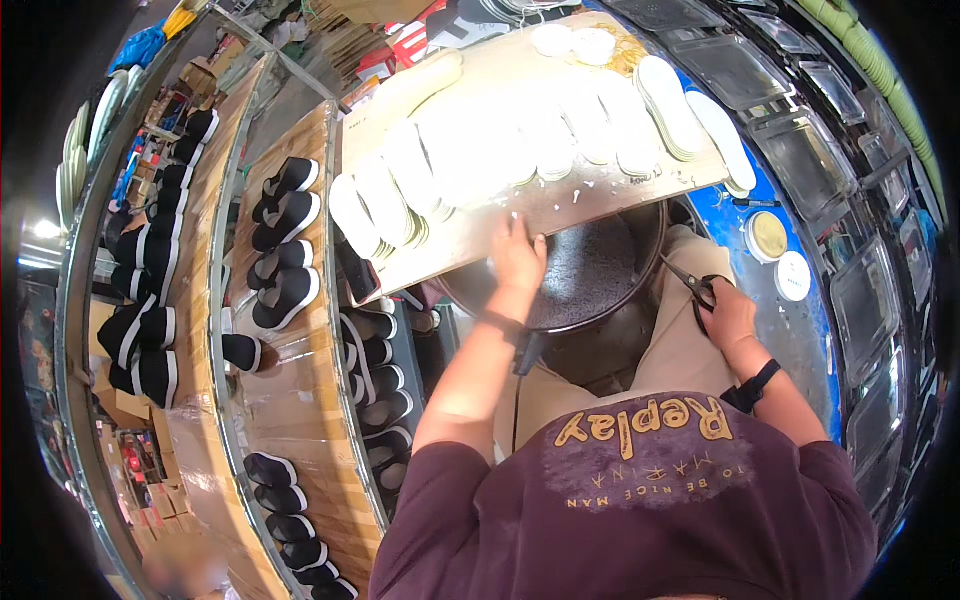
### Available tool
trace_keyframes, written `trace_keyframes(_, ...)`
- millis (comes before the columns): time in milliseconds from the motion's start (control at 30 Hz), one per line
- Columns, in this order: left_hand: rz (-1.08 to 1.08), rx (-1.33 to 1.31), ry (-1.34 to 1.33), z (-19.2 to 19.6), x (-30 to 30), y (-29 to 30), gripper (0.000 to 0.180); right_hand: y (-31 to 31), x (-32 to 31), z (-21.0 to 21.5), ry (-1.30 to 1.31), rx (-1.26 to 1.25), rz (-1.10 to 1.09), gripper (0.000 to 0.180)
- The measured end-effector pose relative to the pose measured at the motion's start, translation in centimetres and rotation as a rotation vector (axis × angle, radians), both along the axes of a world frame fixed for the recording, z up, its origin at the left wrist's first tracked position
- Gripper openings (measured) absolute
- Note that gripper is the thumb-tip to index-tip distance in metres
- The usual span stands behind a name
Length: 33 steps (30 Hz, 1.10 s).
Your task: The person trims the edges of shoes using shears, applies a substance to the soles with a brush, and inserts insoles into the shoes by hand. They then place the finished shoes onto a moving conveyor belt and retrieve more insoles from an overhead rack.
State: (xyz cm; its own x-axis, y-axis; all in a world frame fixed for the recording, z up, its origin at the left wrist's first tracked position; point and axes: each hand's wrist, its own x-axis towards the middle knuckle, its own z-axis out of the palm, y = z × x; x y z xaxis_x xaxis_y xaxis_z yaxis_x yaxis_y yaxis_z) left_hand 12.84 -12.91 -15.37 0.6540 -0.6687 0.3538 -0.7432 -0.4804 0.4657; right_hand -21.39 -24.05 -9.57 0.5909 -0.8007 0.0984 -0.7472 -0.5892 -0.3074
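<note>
My left hand (pixel 518 258) reaches over the near edge of a pale board (pixel 470 240), fingertips on its surface and fingers apart, with nothing visible in them. Small white scraps (pixel 588 188) lie on the board close by. My right hand (pixel 728 318) is closed around the dark handles of a pair of scissors (pixel 688 280), held above my right thigh, the blades pointing up and left. Stacks of white insoles (pixel 405 175) cover much of the board, and strong glare washes out the middle ones.
Below the board stands a round dark basin (pixel 595 275) between my legs. Black shoes with white soles (pixel 285 300) line wooden shelves (pixel 300 380) on the left. A blue bench (pixel 800 330) at right holds a round tin (pixel 766 237) and a white lid (pixel 793 276). Clear-windowed trays (pixel 805 165) stand beyond.
</note>
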Motion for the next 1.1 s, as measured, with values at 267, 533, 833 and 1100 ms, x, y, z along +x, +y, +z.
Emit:
trace_keyframes(267,-0.665,-0.055,0.212,0.4,-1.3,-3.9,0.033,-0.6,0.2,-0.3,-0.065,0.019,-0.013,0.022)
trace_keyframes(533,-0.585,0.054,0.019,-1.5,-1.6,-10.4,0.056,-0.5,0.4,-0.4,-0.05,0.05,-0.016,0.023)
trace_keyframes(833,-0.762,0.088,0.028,-1.2,-4.4,-12.9,0.06,-0.7,0.3,0.1,-0.052,0.058,-0.018,0.024)
trace_keyframes(1100,-0.857,-0.015,0.299,-2.1,-4.3,-8.9,0.026,-0.8,0.2,-1.0,-0.133,0.004,0.021,0.022)
